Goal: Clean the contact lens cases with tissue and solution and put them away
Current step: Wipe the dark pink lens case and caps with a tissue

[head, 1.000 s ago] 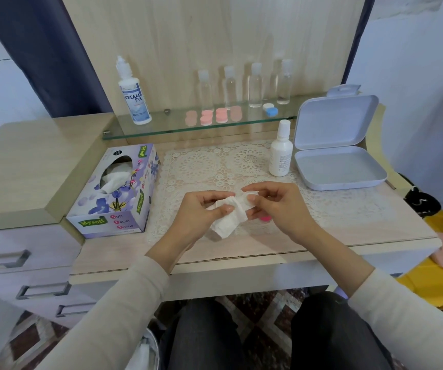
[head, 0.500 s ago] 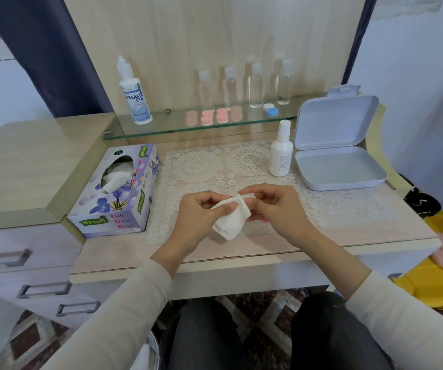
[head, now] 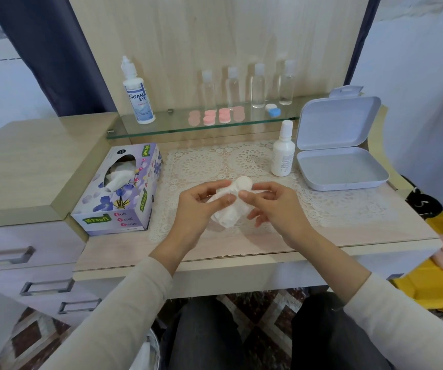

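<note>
Left hand [head: 195,208] and right hand [head: 277,206] both pinch the tissue [head: 228,217], midway between tissue box [head: 119,196] and storage box [head: 341,170].

The surface [head: 241,249] carried a lace mat [head: 201,166], a tissue box [head: 124,193] at left, a small white bottle [head: 283,153] and a pale box [head: 340,169] (lid up) at right; the glass shelf [head: 177,126] held bottles [head: 257,86] and lens cases [head: 216,116].
</note>
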### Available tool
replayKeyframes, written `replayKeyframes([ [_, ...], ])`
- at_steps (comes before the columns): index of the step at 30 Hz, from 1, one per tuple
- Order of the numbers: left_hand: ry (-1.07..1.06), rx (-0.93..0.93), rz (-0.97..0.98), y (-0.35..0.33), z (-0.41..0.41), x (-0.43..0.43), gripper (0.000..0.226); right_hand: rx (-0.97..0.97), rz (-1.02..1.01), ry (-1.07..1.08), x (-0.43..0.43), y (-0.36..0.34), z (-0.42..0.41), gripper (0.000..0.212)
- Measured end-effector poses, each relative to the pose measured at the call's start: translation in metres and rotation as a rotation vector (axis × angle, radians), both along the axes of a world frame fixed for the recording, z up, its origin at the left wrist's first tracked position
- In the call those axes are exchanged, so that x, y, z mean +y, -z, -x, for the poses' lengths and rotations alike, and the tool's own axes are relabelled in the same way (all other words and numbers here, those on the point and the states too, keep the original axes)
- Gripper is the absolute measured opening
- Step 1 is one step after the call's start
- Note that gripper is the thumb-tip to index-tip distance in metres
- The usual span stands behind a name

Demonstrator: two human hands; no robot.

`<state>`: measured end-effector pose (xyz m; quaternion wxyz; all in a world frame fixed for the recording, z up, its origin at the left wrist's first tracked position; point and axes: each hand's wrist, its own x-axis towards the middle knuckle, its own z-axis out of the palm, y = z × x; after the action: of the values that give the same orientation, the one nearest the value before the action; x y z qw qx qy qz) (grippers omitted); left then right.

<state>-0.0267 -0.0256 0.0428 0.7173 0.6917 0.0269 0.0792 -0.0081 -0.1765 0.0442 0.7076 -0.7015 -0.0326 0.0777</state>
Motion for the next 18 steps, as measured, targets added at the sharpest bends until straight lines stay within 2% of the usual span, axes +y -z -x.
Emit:
replayKeyframes([
  [4,-0.048,-0.042,-0.032,-0.003,0.001,-0.006,0.022,0.023,0.071,-0.07,0.005,0.003,0.005,0.04],
  [9,-0.046,-0.021,-0.004,-0.004,0.002,-0.007,0.022,-0.079,-0.005,-0.041,0.01,0.005,0.006,0.017],
  [14,-0.073,-0.049,0.004,-0.004,0.002,0.006,0.014,-0.103,-0.049,-0.004,-0.002,0.01,-0.001,0.024],
  [18,-0.049,-0.061,-0.006,-0.004,0.002,0.012,0.025,-0.162,0.007,0.024,-0.018,0.012,-0.008,0.026],
])
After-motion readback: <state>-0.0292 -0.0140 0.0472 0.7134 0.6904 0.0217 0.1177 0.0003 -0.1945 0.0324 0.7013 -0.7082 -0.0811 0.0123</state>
